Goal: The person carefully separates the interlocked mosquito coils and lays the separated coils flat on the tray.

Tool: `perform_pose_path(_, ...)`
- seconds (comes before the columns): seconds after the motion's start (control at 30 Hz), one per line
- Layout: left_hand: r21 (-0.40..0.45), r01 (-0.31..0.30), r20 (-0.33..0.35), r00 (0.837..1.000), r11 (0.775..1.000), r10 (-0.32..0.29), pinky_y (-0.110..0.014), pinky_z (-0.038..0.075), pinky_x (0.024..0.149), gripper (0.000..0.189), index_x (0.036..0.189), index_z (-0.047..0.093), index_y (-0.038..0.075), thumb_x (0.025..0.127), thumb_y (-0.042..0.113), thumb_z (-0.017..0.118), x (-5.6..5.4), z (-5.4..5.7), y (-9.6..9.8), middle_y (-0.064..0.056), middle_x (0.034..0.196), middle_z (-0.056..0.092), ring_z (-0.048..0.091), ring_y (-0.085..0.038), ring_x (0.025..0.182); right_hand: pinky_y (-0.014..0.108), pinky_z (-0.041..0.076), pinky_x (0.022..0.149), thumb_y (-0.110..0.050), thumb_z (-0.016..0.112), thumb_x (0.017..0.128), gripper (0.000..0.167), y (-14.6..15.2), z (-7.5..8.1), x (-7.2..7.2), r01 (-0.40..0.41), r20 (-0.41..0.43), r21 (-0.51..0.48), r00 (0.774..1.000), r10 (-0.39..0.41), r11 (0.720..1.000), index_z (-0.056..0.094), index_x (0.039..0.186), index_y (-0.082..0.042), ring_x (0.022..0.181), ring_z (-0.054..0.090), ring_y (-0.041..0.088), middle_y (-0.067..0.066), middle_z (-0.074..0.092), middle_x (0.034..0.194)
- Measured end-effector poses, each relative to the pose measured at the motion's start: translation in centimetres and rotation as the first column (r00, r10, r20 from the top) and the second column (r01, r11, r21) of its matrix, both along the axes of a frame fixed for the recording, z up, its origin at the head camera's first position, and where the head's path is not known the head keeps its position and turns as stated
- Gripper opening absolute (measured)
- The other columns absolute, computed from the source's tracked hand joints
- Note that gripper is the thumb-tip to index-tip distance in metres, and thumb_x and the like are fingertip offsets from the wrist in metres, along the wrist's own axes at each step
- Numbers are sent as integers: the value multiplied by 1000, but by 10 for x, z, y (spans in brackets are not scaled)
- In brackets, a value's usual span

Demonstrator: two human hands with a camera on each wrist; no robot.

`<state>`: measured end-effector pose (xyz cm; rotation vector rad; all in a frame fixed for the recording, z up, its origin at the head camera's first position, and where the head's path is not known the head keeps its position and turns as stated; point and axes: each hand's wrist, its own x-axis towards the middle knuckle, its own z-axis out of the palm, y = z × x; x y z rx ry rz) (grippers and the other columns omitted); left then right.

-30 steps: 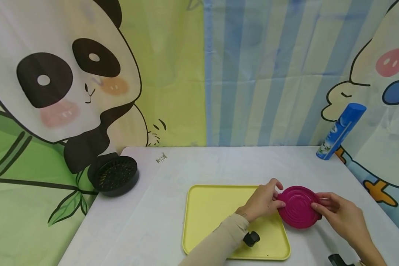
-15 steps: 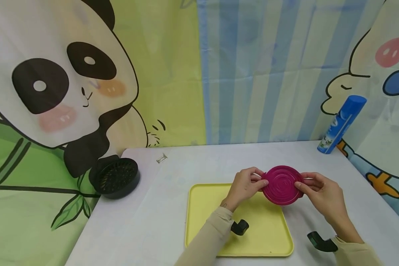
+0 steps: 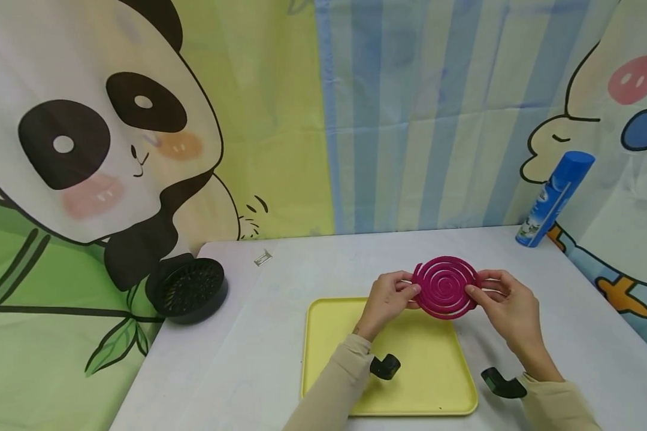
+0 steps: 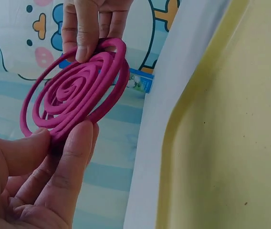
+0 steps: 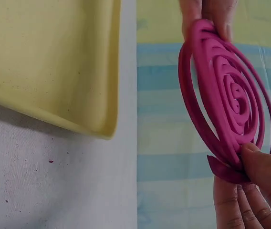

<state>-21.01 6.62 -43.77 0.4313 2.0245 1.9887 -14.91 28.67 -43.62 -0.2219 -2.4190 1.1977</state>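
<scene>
Hands, two: left hand (image 3: 384, 302) and right hand (image 3: 509, 308), both in light sleeves, with a black fitting at each wrist. Spiral coil (image 3: 445, 287), magenta: counted as one, though the overlapping rings in the wrist views make it hard to say whether two lie nested. Tray, yellow, rectangular with a raised rim (image 3: 323, 347): one. Round dish (image 3: 189, 293), black, with a patterned inside: one. Spray can (image 3: 555, 200), blue: one. Stand (image 3: 262, 258), small and metallic: one. Crumbs, several, scattered on tray and table (one of them (image 5: 51, 161) reddish).

Surface: a white table (image 3: 237, 353), the dish at its far left edge, the stand near the back, the can at the far right corner. Room: a printed cloth (image 3: 388, 120) hangs behind, with a panda at left, blue and pale stripes in the middle, and a bird-like figure at right.

Position of the coil: raised off the table, between the two hands, seen over the tray's far right corner in the head view. The left hand pinches its left edge between thumb and fingers; the right hand pinches the opposite edge likewise, its thumb on the near face.
</scene>
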Motion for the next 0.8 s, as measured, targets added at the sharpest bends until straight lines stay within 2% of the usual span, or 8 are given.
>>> perform_pose_path(0.07,30,-3,11,1000,1000,2,-47,60,81,19,116,70,-1,99,6,63,-1,-1,0,-14,96,77,76,-22,83,5,50,66,-20,76,92,37,-1,0,0,8,-18,15,1000,-8,1000,62,121,-4,81,71,1,23,70,116)
perform_pose_path(0.17,73,16,27,999,997,-18,-48,59,82,21,118,69,-2,101,6,61,-2,-4,0,-14,100,77,77,-23,88,3,48,68,-16,77,91,33,-2,0,-1,26,-49,38,998,-24,999,63,118,-4,92,74,21,20,70,117)
perform_pose_path(0.27,113,38,54,998,993,-45,-44,60,81,21,119,69,-2,102,5,59,-3,-7,-1,-14,102,76,76,-23,93,0,45,72,-13,78,90,30,-3,-1,-1,41,-92,66,995,-35,997,64,114,-3,99,69,6,17,70,115)
perform_pose_path(0.33,133,48,77,995,990,-59,-40,61,80,21,119,69,-1,102,5,58,-4,-9,-2,-13,103,76,75,-23,95,-2,43,73,-11,80,88,28,-3,-2,-1,47,-136,84,990,-35,995,65,111,-3,95,60,-9,16,71,111)
perform_pose_path(0.4,144,54,94,993,988,-68,-36,61,78,21,119,69,0,102,5,57,-5,-9,-4,-13,103,76,75,-23,96,-1,43,73,-9,81,86,27,-3,-2,-1,54,-172,103,984,-36,993,66,108,-3,89,50,-18,14,71,106)
perform_pose_path(0.57,152,74,121,988,986,-93,-32,61,75,20,118,70,1,103,6,57,-6,-9,-6,-12,104,76,75,-25,99,1,43,72,-5,82,84,25,-3,-3,1,58,-220,134,975,-27,989,67,104,-3,85,51,-12,12,71,99)
perform_pose_path(0.63,152,84,132,986,985,-105,-32,61,76,20,117,70,1,103,6,57,-6,-9,-6,-12,104,76,74,-26,100,1,43,72,-3,81,84,25,-3,-4,1,47,-227,143,974,-13,989,66,104,-3,85,50,-14,13,71,98)
perform_pose_path(0.8,136,122,140,980,983,-141,-42,60,81,19,115,70,-2,103,7,58,-7,-8,-5,-10,101,75,73,-20,94,0,42,73,3,80,83,26,-1,-7,-1,12,-252,187,967,36,982,65,104,-3,86,48,-16,13,71,96)
